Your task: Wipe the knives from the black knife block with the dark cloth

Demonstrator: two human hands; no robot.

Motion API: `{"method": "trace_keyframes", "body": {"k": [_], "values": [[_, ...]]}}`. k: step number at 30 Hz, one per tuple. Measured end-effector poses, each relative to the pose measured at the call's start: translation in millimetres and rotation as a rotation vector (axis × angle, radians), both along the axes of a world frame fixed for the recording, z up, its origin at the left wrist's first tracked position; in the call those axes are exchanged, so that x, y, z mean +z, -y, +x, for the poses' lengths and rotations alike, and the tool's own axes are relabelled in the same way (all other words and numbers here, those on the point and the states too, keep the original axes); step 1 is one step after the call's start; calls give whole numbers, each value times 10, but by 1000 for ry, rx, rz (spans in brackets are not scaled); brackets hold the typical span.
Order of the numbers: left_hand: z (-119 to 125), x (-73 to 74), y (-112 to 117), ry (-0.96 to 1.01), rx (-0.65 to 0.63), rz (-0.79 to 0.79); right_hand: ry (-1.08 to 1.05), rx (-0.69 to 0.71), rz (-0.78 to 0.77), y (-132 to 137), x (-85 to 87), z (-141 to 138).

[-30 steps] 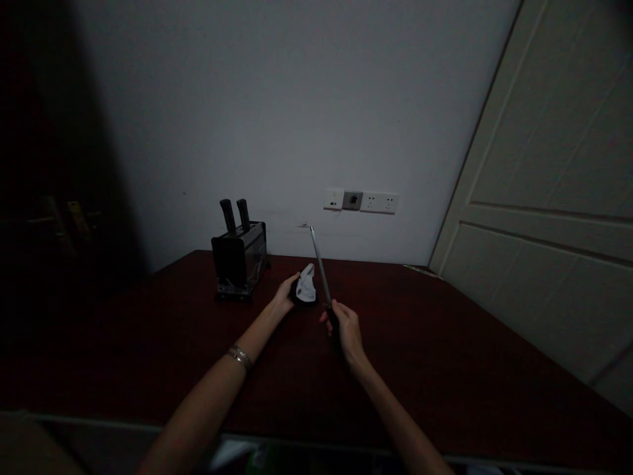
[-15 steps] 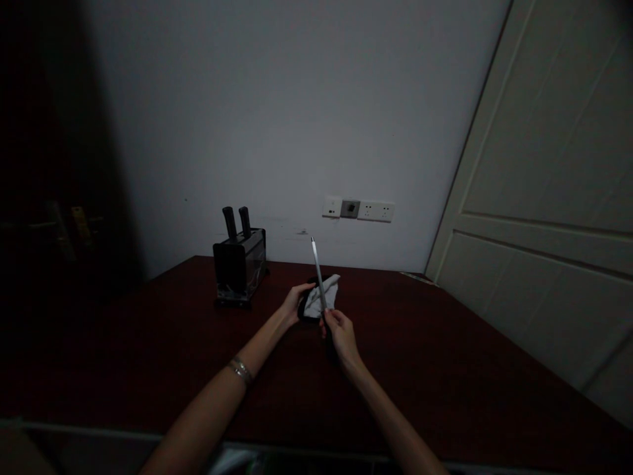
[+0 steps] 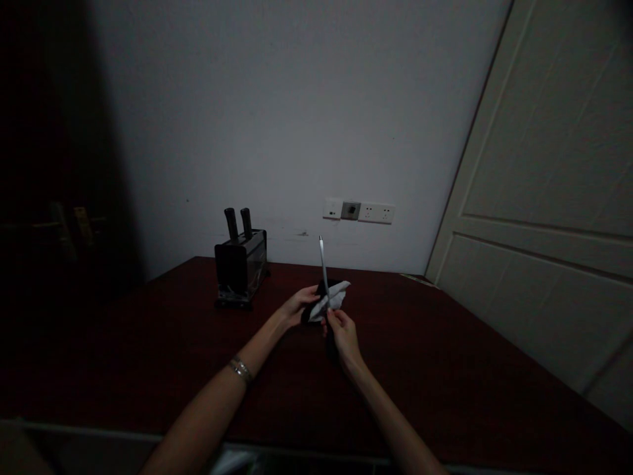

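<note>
My right hand (image 3: 343, 333) is closed round the dark handle of a honing steel (image 3: 324, 267), a slim silver rod that points up and away from me. Closed on a black, flat-looking object (image 3: 310, 311) with a crumpled white cloth (image 3: 335, 297) on it, my left hand (image 3: 299, 305) is just left of the rod. The rod passes in front of the cloth; whether they touch I cannot tell. Most of the black object is covered by the cloth and hand, so its kind is unclear.
On the dark red table (image 3: 435, 356), a black and silver knife block (image 3: 242, 267) stands at the back left, two black handles (image 3: 239, 224) sticking out of its top. Wall sockets (image 3: 376, 212) sit above the back edge. A pale panelled door (image 3: 544, 218) borders the right.
My left hand has moved slightly right with the black object and white cloth. The honing steel's tip has swung a little right, while my right hand has barely shifted.
</note>
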State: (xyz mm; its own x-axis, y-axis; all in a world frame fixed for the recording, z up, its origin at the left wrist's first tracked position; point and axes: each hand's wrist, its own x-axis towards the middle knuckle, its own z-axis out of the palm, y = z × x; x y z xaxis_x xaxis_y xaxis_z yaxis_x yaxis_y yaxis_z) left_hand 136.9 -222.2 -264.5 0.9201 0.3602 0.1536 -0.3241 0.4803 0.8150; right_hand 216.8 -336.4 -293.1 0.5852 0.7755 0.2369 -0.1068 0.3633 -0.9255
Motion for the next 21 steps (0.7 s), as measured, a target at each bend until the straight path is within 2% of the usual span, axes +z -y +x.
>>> {"method": "trace_keyframes", "body": {"k": [2,4,11,14,18,21], "values": [[17,-29,10,12,-57,140,-13,-2,-3,6,5,-10],[31,-45,21,7,-48,217,-21,2,-13,13,13,-24],[80,3,98,-64,96,299,2,-10,-27,30,39,-69],[141,36,165,-84,238,342,32,-33,-36,20,4,-50],[254,89,242,-153,527,427,73,-87,-43,-9,-67,-12],[347,130,252,-159,636,440,107,-135,-44,-31,-92,6]]}}
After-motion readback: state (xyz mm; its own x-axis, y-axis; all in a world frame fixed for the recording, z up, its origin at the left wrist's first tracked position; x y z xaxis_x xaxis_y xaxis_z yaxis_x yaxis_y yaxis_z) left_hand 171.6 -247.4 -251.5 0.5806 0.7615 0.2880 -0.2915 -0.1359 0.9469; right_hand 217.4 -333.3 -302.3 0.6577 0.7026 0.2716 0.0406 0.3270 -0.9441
